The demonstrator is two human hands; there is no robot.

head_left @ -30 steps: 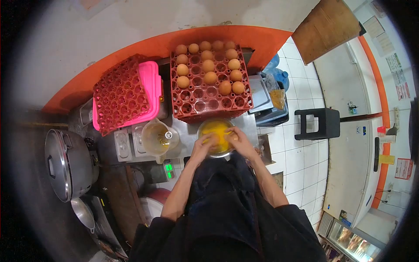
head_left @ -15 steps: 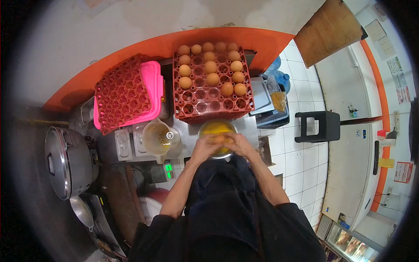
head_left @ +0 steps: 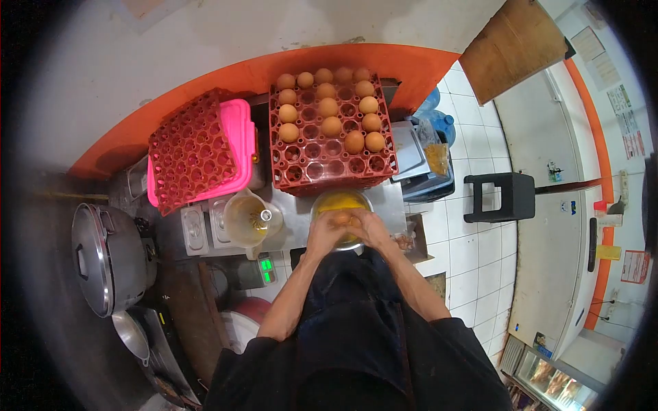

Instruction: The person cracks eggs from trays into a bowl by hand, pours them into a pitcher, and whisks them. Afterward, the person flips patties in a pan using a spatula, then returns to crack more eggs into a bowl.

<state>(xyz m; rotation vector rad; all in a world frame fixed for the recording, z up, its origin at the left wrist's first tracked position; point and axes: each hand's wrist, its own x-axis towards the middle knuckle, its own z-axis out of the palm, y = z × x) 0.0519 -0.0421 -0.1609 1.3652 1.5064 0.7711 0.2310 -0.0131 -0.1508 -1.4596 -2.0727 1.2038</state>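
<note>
Left hand [head_left: 325, 231] and right hand [head_left: 370, 228] meet, their grips too blurred to tell, above a round silvery metal bowl [head_left: 371, 203] of yellow liquid [head_left: 341, 199], seemingly placed to catch drips; red plastic egg trays [head_left: 334, 183] stand at twelve o'clock.

Kitchen, large lidded pot [head_left: 125, 257], stacked egg trays [head_left: 334, 182], metal counter [head_left: 296, 214]

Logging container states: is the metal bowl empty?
Not empty: yellow contents show inside the metal bowl; their depth cannot be told.
</note>
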